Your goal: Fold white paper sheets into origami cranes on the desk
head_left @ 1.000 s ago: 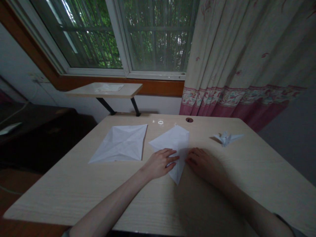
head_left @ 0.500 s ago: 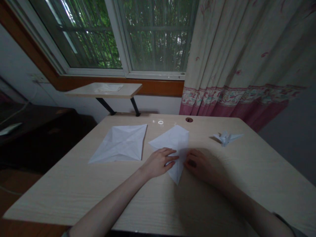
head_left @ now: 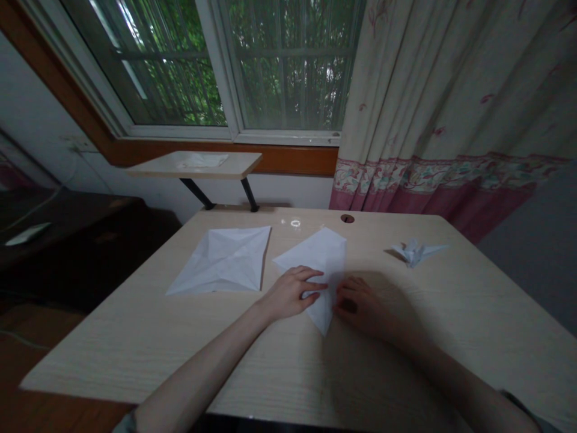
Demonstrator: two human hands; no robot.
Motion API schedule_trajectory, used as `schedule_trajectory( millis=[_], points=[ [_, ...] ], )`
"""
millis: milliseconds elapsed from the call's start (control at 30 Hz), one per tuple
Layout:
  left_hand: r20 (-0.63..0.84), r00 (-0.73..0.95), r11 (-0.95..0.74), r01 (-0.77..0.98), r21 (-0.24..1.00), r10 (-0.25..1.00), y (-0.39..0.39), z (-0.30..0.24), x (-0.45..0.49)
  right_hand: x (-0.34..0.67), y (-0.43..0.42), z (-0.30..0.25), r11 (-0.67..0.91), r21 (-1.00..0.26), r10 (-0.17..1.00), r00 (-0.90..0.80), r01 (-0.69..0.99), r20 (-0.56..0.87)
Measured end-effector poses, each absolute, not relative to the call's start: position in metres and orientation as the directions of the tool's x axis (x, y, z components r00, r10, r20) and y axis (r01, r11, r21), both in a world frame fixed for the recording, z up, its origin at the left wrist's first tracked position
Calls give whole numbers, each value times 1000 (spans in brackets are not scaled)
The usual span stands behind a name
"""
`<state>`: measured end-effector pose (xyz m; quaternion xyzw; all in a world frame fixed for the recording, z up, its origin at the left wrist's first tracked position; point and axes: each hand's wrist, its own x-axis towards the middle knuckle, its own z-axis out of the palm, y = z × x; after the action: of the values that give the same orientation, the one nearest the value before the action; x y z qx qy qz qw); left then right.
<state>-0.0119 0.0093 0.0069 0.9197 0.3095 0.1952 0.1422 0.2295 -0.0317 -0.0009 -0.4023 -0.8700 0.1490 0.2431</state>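
A white sheet of paper [head_left: 322, 252] with its sides folded in lies on the desk in front of me, a pointed end towards me. My left hand [head_left: 295, 291] rests on it from the left, fingers spread and flat. At the paper's right edge is my right hand [head_left: 360, 304], its fingers curled and thumb bent in towards the index finger, closed on the edge. Shadow partly hides those fingertips. To the left lies a creased white paper square [head_left: 229, 258]. A folded paper crane [head_left: 413, 252] stands on the right.
The wooden desk [head_left: 252, 367] carries a small raised shelf [head_left: 157, 165] at its back left, with crumpled white paper [head_left: 205, 160] on top. A round cable hole [head_left: 347, 219] is near the back edge. Behind are a window and a curtain [head_left: 406, 120].
The whole view has shifted slightly to the left. My right hand has slid a little along the paper's right edge, while my left hand stays in place on the paper.
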Motion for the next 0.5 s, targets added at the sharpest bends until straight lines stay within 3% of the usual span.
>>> schedule_trajectory(
  millis=[500],
  points=[
    [253, 719, -741, 516, 430, 647, 11, 12, -13, 216, -49, 8, 625, -517, 760, -607, 585, 232]
  ],
)
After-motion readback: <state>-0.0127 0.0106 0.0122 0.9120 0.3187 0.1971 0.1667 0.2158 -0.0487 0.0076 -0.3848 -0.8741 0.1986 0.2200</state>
